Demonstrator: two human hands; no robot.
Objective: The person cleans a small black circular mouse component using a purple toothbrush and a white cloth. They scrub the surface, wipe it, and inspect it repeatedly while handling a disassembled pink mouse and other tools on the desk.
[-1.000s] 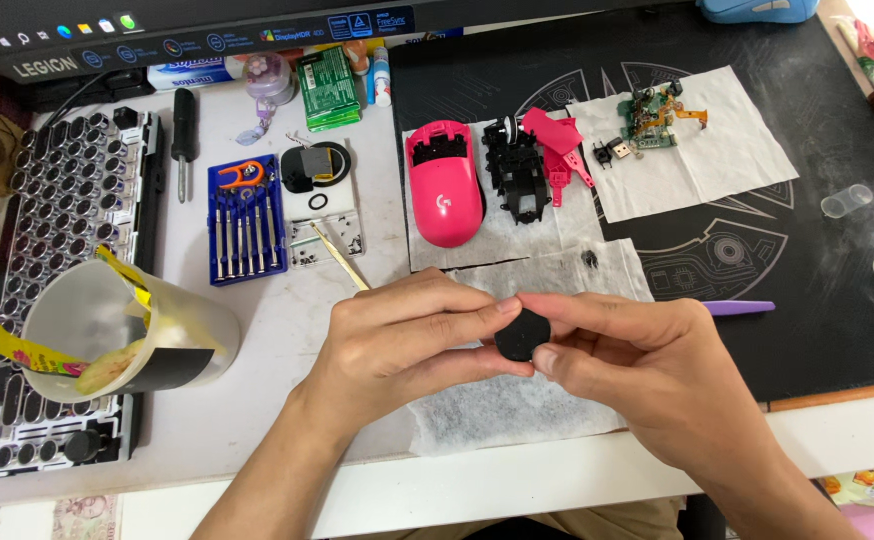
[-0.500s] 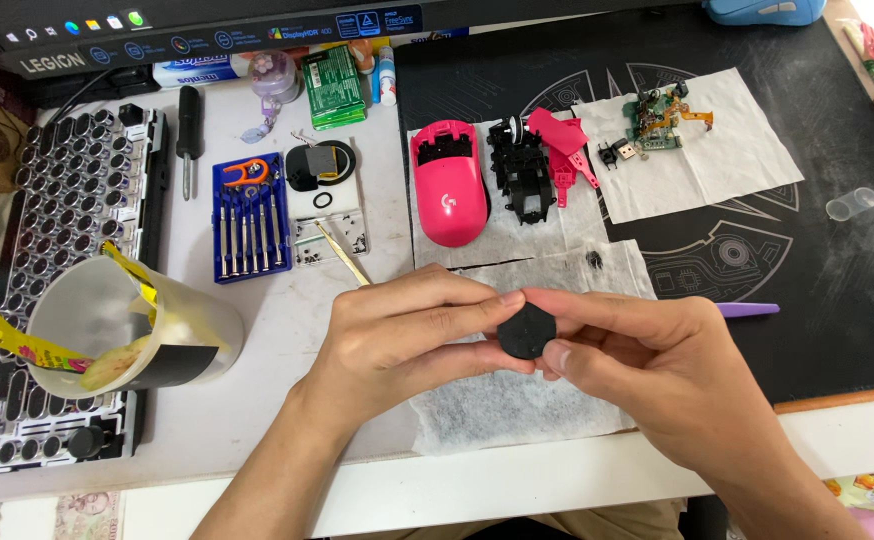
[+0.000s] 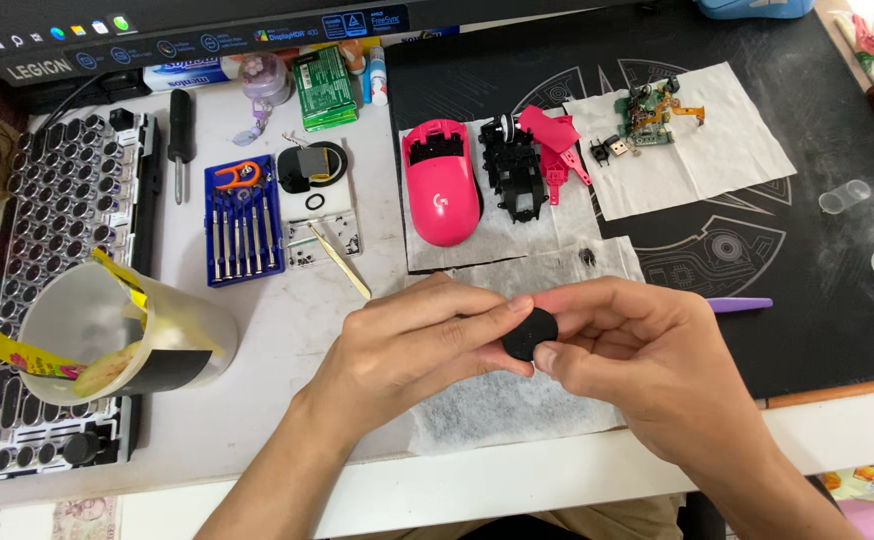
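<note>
Single head-worn view, looking steeply down, close above desk (image 3: 287, 330), hands (image 3: 527, 350) central

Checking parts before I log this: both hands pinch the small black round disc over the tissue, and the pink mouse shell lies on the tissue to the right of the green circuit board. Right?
Not quite. In the head view both hands, left hand and right hand, do pinch the black disc, but the pink mouse shell lies left of the green circuit board.

White desk (image 3: 257, 420) seen from above, evenly lit; right half covered by black mat (image 3: 817, 300); monitor edge (image 3: 207, 30) seen along top.
</note>
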